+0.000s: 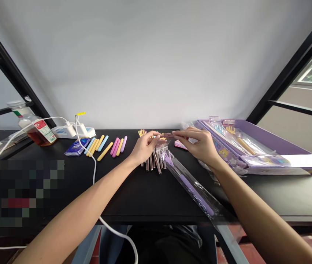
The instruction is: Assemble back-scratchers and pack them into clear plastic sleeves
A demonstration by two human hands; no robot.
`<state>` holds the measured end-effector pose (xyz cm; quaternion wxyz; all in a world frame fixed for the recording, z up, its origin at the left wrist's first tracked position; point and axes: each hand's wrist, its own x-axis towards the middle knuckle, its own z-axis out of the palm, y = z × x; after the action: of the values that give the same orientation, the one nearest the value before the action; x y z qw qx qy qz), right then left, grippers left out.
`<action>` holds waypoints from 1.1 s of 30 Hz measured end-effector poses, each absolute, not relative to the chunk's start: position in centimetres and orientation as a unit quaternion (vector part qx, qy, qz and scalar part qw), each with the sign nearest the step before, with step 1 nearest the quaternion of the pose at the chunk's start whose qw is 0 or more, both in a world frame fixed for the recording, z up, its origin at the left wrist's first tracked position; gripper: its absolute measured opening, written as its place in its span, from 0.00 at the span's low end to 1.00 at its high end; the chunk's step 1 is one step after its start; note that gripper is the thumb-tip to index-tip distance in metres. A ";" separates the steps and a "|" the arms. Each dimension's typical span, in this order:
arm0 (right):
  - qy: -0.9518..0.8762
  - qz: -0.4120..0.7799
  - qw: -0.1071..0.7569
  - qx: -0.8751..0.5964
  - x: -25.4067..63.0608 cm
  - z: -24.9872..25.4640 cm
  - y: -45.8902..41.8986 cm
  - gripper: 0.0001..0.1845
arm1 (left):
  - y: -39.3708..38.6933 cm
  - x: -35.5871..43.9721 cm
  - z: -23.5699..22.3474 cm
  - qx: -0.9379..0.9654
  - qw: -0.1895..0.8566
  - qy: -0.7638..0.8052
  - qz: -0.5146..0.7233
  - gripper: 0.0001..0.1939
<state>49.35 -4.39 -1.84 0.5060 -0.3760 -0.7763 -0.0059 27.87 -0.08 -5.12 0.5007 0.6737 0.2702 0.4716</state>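
Purple back scratcher (pixel 190 187) is lying in a clear sleeve (pixel 200 186) on the bench (pixel 134 198), below the hands. Left hand's (pixel 145 146) grip is pinching the sleeve's upper end; right hand's (pixel 200 145) is pinching a thin strip (pixel 169 135) beside it. Its long axis is running diagonally, clawed head pointing far-left, handle near-right. Metallic tubes (pixel 156 161) are lying alongside the head.

Two hands (pixel 143 147) — one bagged purple scratcher (pixel 193 189) — two magenta sticks (pixel 114 146), one bottle (pixel 33 126).
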 end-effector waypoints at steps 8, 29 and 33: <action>-0.793 0.002 0.447 -0.415 49.3 -1.4 -4.7 0.08 | -0.2 27.9 -5.0 0.668 0.532 0.256 0.453 0.23; -0.815 -0.002 0.424 -0.394 49.4 -2.1 -4.2 0.10 | -0.6 27.9 -4.6 0.674 0.523 0.271 0.445 0.18; -0.815 -0.013 0.419 -0.402 49.3 -2.2 -4.2 0.09 | -0.5 27.9 -4.7 0.687 0.508 0.273 0.443 0.20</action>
<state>49.32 -4.22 -2.22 0.4185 -0.4015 -0.8145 -0.0130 27.88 -0.47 -4.68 0.5079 0.6868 0.2727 0.4427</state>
